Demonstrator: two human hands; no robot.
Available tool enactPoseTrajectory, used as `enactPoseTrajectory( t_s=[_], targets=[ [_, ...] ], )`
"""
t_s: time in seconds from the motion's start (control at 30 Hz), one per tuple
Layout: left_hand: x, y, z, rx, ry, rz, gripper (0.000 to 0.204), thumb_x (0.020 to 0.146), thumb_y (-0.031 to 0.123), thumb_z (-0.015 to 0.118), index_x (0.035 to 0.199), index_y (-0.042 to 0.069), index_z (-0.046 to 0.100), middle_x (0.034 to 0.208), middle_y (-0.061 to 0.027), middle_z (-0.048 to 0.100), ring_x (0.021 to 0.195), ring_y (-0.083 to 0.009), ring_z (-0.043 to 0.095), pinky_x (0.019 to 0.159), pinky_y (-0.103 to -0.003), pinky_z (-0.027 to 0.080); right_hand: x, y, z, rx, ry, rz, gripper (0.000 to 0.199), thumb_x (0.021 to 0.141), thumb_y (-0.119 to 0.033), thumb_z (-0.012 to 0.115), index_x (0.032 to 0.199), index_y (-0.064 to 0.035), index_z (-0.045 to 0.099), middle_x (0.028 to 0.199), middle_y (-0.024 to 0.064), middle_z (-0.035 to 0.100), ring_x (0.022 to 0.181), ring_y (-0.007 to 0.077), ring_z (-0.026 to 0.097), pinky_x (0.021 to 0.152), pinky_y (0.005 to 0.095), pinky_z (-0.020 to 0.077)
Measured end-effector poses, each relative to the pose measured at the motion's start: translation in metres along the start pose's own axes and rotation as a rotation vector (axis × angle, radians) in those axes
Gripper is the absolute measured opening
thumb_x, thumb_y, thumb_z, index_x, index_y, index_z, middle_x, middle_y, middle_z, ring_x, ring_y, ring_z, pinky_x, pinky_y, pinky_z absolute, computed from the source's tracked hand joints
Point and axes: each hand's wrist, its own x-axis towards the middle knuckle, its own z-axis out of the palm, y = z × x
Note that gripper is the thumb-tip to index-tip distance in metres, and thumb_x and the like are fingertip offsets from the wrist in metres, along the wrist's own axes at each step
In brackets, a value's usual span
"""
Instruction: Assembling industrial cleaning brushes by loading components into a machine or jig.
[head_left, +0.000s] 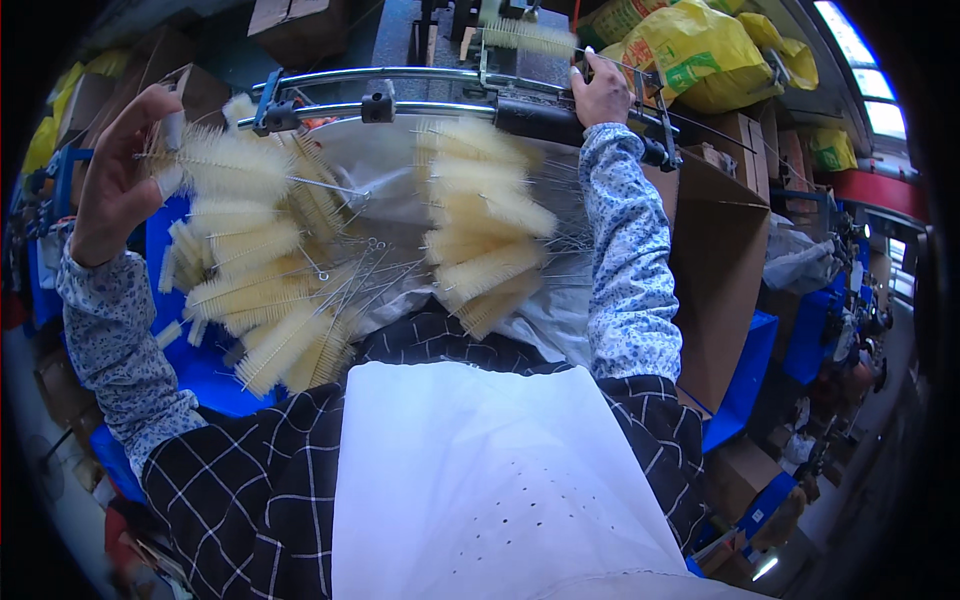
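My left hand [112, 190], with white wraps on the fingertips, is curled around the bristle end of a cream bottle brush [235, 165]. That brush's wire stem points right, over a pile of similar brushes [262, 285] with looped wire ends. At the far side, my right hand [604, 92] has thumb and fingers bent together at the wire of another bottle brush [528, 37], which lies across the machine [400, 40]. Exactly how the fingertips meet that wire is hard to see. A second stack of brushes [485, 225] lies between my forearms, stems to the right.
Metal rails [440, 105] with a black roller [535, 117] cross in front of me. A blue bin [215, 375] is under the left pile. An open cardboard box [715, 280] stands beside my right forearm. Yellow plastic bags [690, 50] sit at the far right.
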Motion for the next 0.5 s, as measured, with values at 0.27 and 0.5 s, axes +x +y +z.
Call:
enactPoseTrajectory(
  t_s=[0.27, 0.5],
  targets=[
    [-0.003, 0.015, -0.003, 0.110, 0.081, 0.096, 0.054, 0.066, 0.017, 0.054, 0.116, 0.002, 0.040, 0.105, -0.0045, 0.046, 0.087, -0.0090, 0.048, 0.078, -0.021, 0.041, -0.007, -0.083, 0.013, -0.026, -0.072, -0.006, 0.034, 0.073, -0.023, 0.054, 0.105, -0.0099, 0.052, 0.100, 0.0082, 0.053, 0.094, 0.0255, 0.050, 0.078, 0.0445, 0.0378],
    [0.010, 0.014, -0.004, 0.110, 0.041, 0.135, 0.055, 0.066, 0.015, 0.055, 0.118, 0.005, 0.039, 0.108, -0.0035, 0.047, 0.093, -0.0109, 0.048, 0.081, -0.022, 0.039, -0.011, -0.107, 0.019, -0.038, -0.076, -0.062, 0.033, 0.076, -0.024, 0.053, 0.106, -0.0097, 0.052, 0.100, 0.0069, 0.053, 0.094, 0.0245, 0.050, 0.078, 0.0453, 0.0374]
  ],
)
